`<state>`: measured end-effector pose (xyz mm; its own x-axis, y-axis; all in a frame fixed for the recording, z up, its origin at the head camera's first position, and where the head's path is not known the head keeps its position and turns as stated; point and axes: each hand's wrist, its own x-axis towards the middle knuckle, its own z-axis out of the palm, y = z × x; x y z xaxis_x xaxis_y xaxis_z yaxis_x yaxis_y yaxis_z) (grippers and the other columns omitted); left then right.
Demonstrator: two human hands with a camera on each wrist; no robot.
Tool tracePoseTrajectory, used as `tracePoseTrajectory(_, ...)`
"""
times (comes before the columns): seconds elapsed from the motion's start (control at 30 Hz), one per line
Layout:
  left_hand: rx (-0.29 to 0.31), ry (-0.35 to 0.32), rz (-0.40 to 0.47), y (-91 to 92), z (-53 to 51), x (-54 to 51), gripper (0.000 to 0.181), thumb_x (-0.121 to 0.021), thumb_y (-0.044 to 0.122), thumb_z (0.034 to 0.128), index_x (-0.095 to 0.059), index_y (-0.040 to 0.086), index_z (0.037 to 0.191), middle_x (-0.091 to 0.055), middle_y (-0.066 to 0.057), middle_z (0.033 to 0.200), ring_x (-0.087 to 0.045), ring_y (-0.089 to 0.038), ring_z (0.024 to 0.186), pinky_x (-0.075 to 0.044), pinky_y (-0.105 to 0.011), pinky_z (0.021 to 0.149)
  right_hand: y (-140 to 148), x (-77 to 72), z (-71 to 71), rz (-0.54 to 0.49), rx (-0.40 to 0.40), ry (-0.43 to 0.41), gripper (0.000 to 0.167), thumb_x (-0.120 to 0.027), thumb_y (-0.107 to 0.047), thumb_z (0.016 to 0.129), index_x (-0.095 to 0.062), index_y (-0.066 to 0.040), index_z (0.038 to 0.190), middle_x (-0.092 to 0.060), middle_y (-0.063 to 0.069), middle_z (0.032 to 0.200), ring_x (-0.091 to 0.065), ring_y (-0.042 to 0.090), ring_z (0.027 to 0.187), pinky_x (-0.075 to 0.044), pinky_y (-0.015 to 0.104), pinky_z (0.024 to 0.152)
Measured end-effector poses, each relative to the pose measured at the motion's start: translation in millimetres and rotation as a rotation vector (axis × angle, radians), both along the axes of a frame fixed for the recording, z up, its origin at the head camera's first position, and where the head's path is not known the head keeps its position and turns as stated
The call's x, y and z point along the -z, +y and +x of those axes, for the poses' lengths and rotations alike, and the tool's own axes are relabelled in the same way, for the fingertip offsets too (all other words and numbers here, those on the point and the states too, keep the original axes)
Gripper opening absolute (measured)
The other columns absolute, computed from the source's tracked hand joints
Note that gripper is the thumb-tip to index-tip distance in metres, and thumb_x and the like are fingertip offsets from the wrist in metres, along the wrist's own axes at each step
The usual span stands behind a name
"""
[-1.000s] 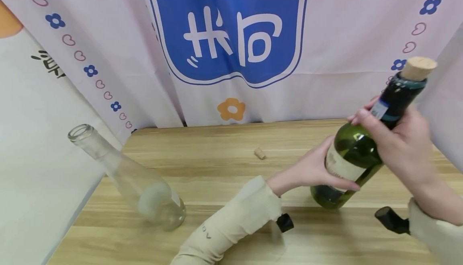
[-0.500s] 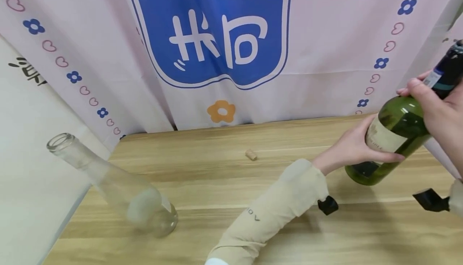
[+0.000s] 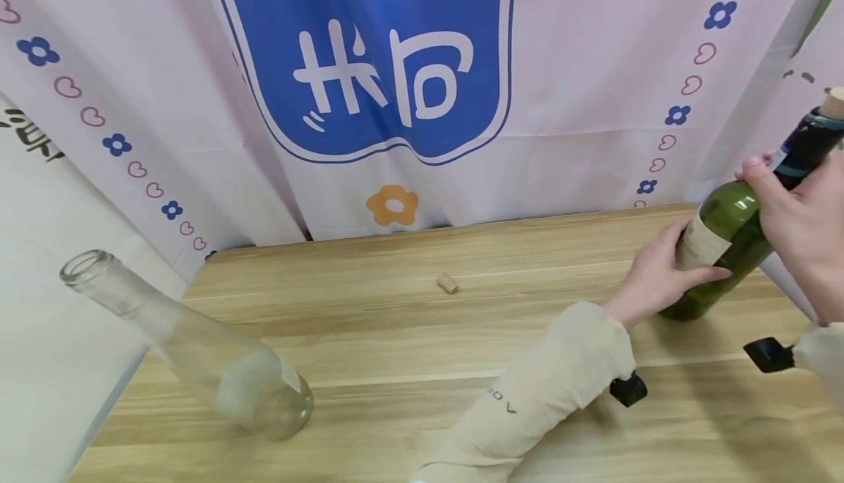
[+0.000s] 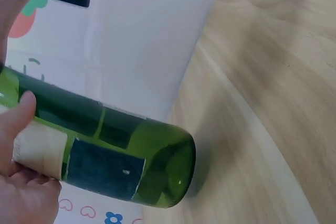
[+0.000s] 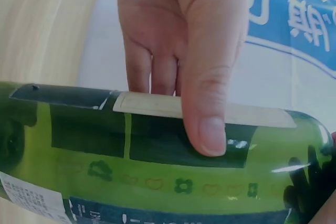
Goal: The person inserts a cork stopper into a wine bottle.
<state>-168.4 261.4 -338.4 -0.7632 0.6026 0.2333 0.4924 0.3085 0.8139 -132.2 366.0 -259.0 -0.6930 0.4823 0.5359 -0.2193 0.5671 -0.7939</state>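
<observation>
A green wine bottle (image 3: 735,256) leans toward the right at the table's right side, a cork (image 3: 836,102) in its mouth. My left hand (image 3: 659,270) grips its body round the cream label, thumb along the near side. My right hand (image 3: 801,212) holds it higher up, round the shoulder and dark neck. The left wrist view shows the bottle's base (image 4: 176,166) by the tabletop; whether it touches, I cannot tell. Across the bottle in the right wrist view lies the left thumb (image 5: 207,124). Only a sliver of the right hand shows there, at the right edge.
A clear glass bottle (image 3: 217,366) without a stopper stands at the left of the wooden table (image 3: 369,351). A small loose cork (image 3: 447,283) lies near the middle back. Behind the table hangs a printed cloth (image 3: 567,102).
The head view has swung right, so table and clear bottle appear further left. Both hands have carried the green bottle rightward across the table, keeping their grip.
</observation>
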Motion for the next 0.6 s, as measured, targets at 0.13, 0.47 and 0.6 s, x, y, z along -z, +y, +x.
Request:
tracePoseTrajectory(0.13, -0.038, 0.003, -0.023, 3.5, -0.2, 5.2, 0.067, -0.073, 0.029, 0.0773, -0.040, 0.022, 0.135, -0.050, 0.015, 0.123, -0.045, 0.008, 0.107, -0.032, -0.004, 0.086, 2.3, 6.8, -3.6, 0.010, 0.038, -0.072, 0.022, -0.051, -0.016, 0.091, -0.042, -0.029, 0.106, -0.046, -0.015, 0.085, -0.047, -0.005, 0.076, -0.035, 0.014, 0.075)
tracePoseTrajectory(0.47, -0.001, 0.006, -0.190, -20.3, -3.3, 12.5, 0.060, -0.069, 0.035, 0.0804, -0.043, 0.018, 0.132, -0.052, 0.013, 0.122, -0.047, 0.006, 0.107, -0.035, -0.005, 0.084, 5.8, 8.8, -10.1, 0.055, 0.041, -0.224, 0.021, -0.053, -0.030, 0.090, -0.040, -0.035, 0.106, -0.043, -0.015, 0.087, -0.043, -0.002, 0.076, -0.043, 0.021, 0.079)
tracePoseTrajectory(0.6, 0.153, 0.021, -0.308, -52.4, -0.8, 9.4, 0.063, -0.067, 0.034, 0.0817, -0.041, 0.013, 0.135, -0.048, 0.007, 0.132, -0.045, 0.000, 0.115, -0.035, -0.009, 0.091, 6.5, 5.9, -5.5, 0.071, 0.032, -0.267, 0.033, -0.052, -0.031, 0.091, -0.036, -0.035, 0.119, -0.043, -0.019, 0.095, -0.042, -0.005, 0.084, -0.038, 0.033, 0.096)
